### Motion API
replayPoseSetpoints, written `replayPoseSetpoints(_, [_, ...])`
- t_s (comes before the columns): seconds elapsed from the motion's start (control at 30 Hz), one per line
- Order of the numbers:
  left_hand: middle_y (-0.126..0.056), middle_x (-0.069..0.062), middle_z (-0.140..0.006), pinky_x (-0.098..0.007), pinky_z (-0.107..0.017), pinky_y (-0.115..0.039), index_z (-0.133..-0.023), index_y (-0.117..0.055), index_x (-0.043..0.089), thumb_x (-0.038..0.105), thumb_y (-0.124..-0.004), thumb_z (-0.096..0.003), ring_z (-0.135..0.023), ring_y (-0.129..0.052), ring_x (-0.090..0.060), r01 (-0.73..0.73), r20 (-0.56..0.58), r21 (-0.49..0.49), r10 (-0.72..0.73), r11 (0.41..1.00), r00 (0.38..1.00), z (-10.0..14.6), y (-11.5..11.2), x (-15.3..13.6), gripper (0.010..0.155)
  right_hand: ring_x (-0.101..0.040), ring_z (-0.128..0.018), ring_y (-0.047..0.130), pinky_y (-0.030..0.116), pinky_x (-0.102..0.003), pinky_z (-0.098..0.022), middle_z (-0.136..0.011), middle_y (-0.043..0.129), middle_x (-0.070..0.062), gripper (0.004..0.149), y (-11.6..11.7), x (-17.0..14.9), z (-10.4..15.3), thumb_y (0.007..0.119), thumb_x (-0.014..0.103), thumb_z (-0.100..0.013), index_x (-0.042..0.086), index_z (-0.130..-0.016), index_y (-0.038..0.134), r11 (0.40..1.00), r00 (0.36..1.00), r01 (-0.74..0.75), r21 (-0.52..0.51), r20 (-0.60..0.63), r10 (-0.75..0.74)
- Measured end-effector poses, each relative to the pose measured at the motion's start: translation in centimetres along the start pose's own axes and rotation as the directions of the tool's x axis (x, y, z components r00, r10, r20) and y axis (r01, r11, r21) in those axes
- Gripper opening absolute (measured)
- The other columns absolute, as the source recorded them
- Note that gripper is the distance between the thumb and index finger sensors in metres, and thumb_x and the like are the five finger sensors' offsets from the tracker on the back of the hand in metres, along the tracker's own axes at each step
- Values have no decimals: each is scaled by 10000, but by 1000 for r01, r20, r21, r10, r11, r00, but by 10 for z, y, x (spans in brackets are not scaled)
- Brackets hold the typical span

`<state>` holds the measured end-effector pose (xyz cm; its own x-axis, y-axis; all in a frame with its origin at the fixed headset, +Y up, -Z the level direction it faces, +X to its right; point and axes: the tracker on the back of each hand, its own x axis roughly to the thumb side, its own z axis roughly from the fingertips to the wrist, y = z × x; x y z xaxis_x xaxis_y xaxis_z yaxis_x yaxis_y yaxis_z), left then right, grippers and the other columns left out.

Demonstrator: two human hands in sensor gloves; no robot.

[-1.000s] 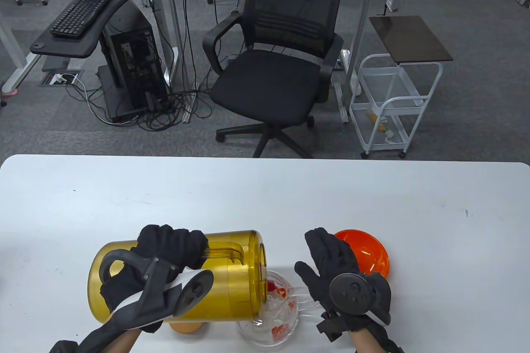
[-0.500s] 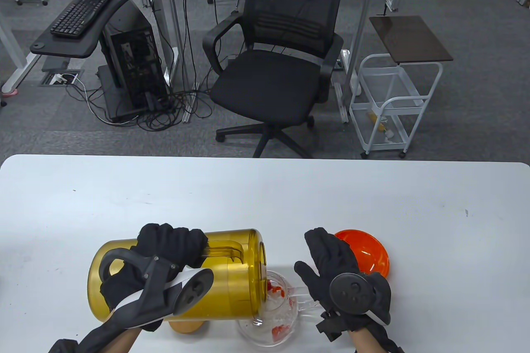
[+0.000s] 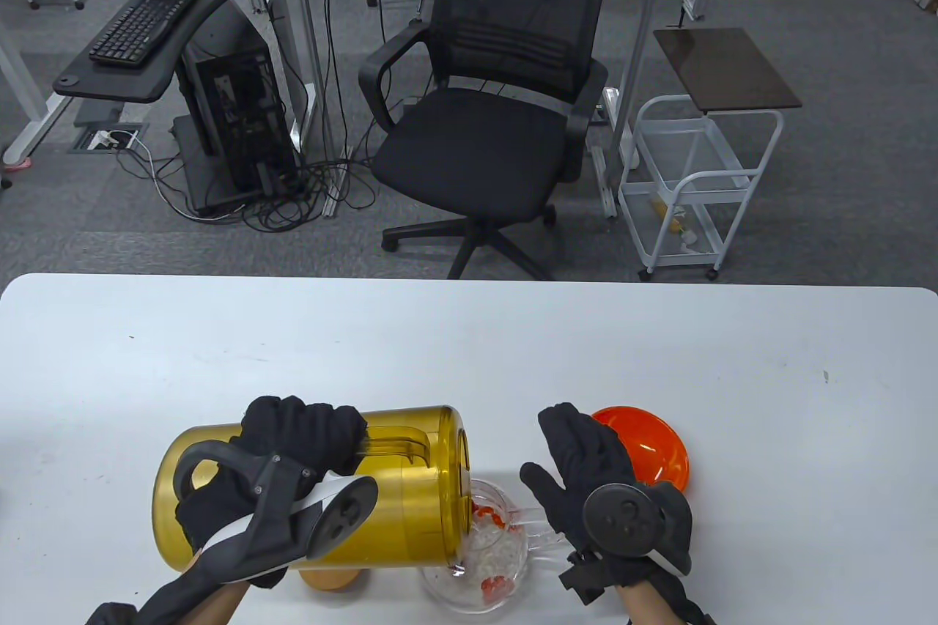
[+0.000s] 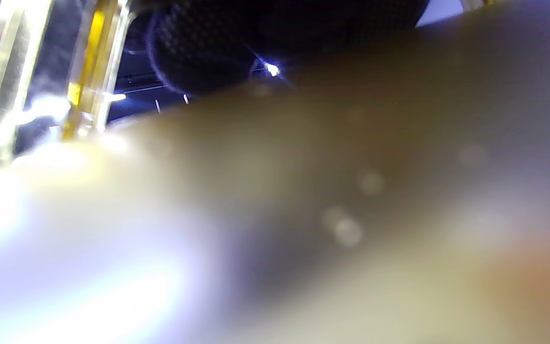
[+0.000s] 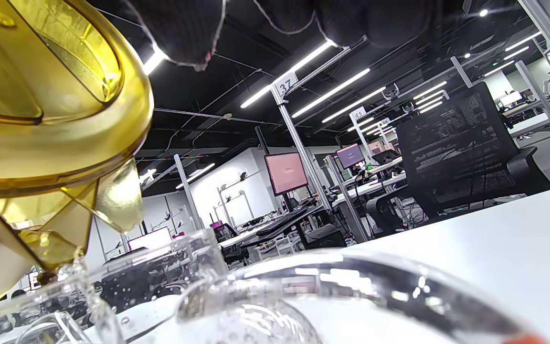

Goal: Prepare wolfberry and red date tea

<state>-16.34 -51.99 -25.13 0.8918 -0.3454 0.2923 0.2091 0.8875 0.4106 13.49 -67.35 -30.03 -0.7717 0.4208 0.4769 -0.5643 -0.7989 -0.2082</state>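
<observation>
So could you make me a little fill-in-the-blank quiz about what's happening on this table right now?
1. The left hand tips a big ____-coloured pitcher on its side.
2. Water falls from the pitcher's spout into a clear ____ teapot.
3. The small pieces floating in the teapot are ____ in colour.
4. Beside the right hand, on the white table, lies an ____ lid.

Missing words: yellow; glass; red; orange

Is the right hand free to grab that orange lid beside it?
Probably yes: the right hand lies open beside the glass teapot, and the orange lid sits just past its fingers, nothing between.
</observation>
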Motion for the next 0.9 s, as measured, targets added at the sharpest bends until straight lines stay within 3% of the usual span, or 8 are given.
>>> replayPoseSetpoints(0.9, [-946, 56, -434, -471, -571, -760, -714, -841, 200, 443, -755, -547, -448, -984, -217, 7, -2, 1, -7, 1000, 1000, 1, 1, 0, 307, -537, -931, 666, 490, -713, -678, -1059, 584, -305, 688, -1, 0, 1, 764, 387, -541, 20, -1081, 544, 1000, 1000, 3, -6, 1, -3])
